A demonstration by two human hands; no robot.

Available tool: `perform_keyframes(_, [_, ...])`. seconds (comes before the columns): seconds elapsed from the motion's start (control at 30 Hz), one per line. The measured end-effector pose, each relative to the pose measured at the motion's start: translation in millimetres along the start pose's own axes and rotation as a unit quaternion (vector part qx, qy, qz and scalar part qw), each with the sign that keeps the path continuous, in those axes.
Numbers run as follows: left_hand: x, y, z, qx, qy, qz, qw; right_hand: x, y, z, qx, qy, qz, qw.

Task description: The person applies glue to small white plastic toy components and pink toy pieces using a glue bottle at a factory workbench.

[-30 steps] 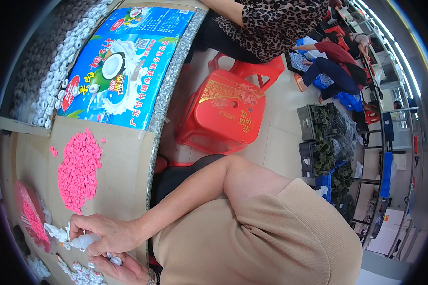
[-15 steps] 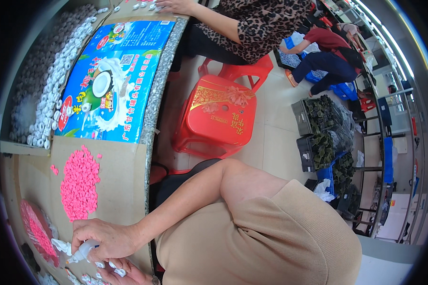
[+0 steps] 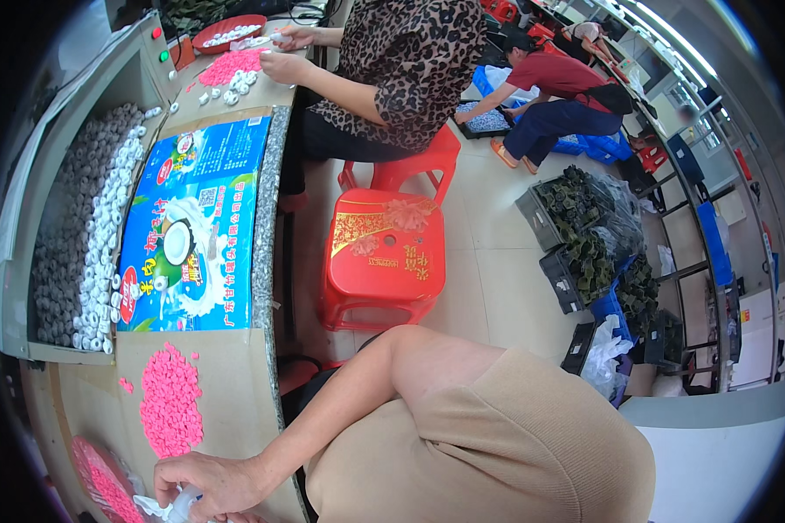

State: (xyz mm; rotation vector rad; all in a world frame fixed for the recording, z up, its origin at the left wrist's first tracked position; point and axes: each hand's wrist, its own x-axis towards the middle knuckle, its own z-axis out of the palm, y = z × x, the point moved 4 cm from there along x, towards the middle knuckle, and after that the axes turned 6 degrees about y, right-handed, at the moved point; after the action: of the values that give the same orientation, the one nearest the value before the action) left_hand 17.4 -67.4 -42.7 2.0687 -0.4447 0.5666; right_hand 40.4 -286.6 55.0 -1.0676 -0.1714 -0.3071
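My right hand (image 3: 214, 481) is closed around a small translucent white squeeze bottle (image 3: 183, 503), with a crumpled white tissue (image 3: 153, 508) beside it. Of my left hand (image 3: 240, 518), only a sliver of fingers shows at the bottom edge below the right one; what it holds is cut off. A pile of small pink pieces (image 3: 171, 403) lies on the cardboard-covered table just beyond my right hand. Left of that hand, a red dish (image 3: 85, 455) contains more pink pieces.
An open-fronted box (image 3: 17, 288) full of white ring-shaped parts (image 3: 87, 235) stands beside blue printed cardboard (image 3: 192, 227). A co-worker in a leopard-print top (image 3: 401, 70) handles small pieces farther along. A red stool (image 3: 384, 253) and dark crates (image 3: 558, 279) stand on the floor.
The view has shifted, bringing the co-worker's hands and the box top into sight. My left hand and its white pieces have almost left the picture. My right hand keeps hold of the bottle.
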Motion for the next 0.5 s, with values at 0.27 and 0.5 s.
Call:
perform_keyframes(0.27, [12,5,5,-0.211,0.015,-0.321,0.923,-2,-5,2,0.054,-0.026,0.100,0.993])
perform_keyframes(0.5, [4,6,1,-0.100,0.042,-0.314,0.943,-4,-7,1,0.074,-0.022,0.133,0.988])
